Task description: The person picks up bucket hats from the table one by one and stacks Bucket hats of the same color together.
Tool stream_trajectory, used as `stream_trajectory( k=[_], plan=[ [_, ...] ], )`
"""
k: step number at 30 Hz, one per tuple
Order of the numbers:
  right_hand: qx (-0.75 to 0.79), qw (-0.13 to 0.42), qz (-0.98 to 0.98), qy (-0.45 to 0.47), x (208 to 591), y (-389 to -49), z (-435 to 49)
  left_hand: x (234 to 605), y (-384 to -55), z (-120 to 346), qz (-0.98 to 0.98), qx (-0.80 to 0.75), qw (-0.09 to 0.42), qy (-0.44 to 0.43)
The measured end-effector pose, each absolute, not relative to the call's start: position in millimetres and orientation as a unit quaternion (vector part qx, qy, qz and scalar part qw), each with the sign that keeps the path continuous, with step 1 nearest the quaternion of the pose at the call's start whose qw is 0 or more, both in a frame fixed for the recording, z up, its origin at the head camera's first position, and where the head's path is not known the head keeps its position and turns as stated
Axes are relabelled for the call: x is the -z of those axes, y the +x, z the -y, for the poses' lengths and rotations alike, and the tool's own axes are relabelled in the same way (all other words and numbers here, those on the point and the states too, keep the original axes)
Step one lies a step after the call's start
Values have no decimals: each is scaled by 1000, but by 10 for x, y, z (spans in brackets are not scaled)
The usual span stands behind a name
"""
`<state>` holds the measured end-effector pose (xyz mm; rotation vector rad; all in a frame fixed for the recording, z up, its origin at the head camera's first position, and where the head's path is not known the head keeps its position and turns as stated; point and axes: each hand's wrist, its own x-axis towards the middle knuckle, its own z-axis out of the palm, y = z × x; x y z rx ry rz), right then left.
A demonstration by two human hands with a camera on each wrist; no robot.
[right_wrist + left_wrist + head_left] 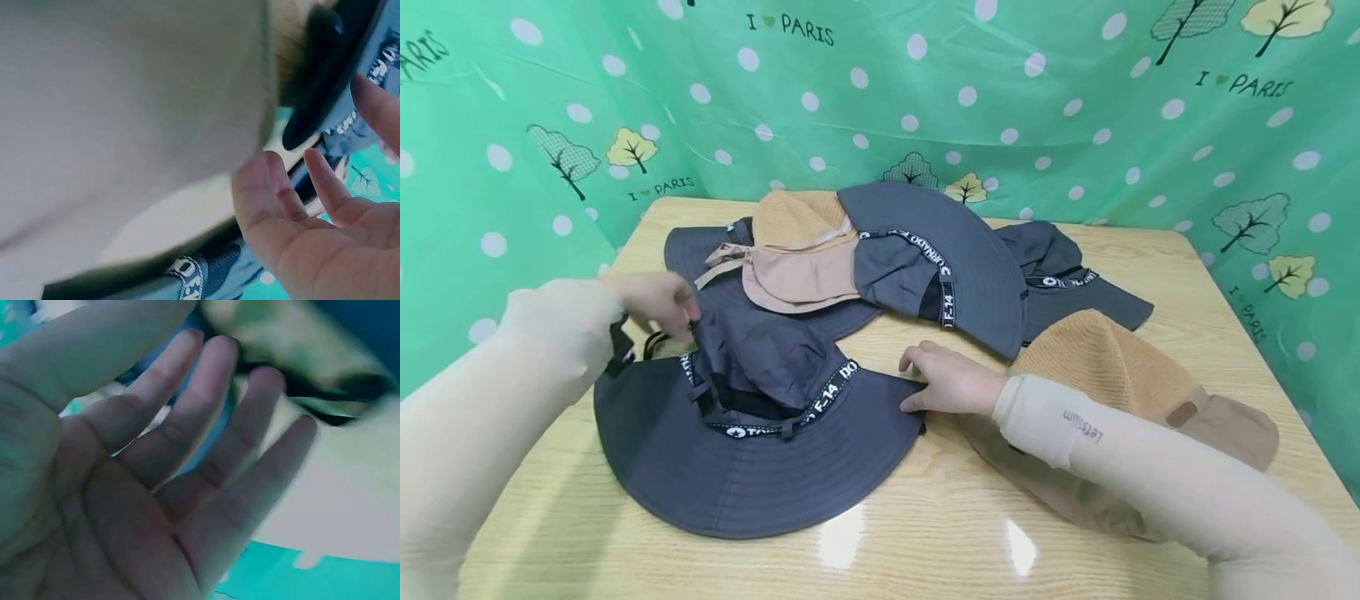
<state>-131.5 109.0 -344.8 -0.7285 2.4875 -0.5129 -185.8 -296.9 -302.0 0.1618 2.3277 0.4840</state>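
A dark wide-brimmed hat with a lettered band lies crown up at the front left. My left hand, slightly blurred, is beside the back left of its crown. In the left wrist view the fingers are spread and loosely bent, the palm holds nothing, and a dark cord shows past the fingertips. My right hand is at the right end of the brim, thumb by its edge, fingers apart. The right wrist view shows the dark brim near the thumb and a tan brim beside the fingers.
A tan and brown hat lies under my right forearm. Behind are another dark hat, a peach and beige hat and a dark hat at back right. A green printed curtain borders the wooden table.
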Motion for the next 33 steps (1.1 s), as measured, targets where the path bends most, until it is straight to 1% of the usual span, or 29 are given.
stream_trajectory(
  k=[3,5,9,12,15,17,21,22,27,33],
  plan=[
    [208,235,-908,-279,3384,-1330,-1092,2946,-2023,2863,-914,-238,325,54],
    [224,222,-906,-284,3360,-1348,-1102,2936,-2145,2776,-919,-262,292,33],
    [256,205,-902,-280,3337,-1379,-1115,3004,-2332,2648,-926,-291,240,-27],
    [276,200,-900,-270,3337,-1409,-1119,3064,-2403,2580,-936,-285,200,-49],
    [287,190,-902,-260,3330,-1457,-1136,3069,-2427,2504,-949,-265,165,-51],
    [290,183,-905,-251,3312,-1507,-1168,3063,-2450,2425,-959,-247,131,-47],
    [290,165,-915,-225,3252,-1653,-1246,3051,-2528,2213,-955,-276,99,-44],
    [287,162,-919,-216,3231,-1700,-1274,3046,-2551,2136,-950,-293,97,-43],
    [268,159,-936,-165,3181,-1937,-1454,3027,-2628,1731,-908,-392,141,-35],
    [269,177,-943,-84,3175,-2174,-1712,3124,-2646,1405,-883,-428,190,-32]
  ],
)
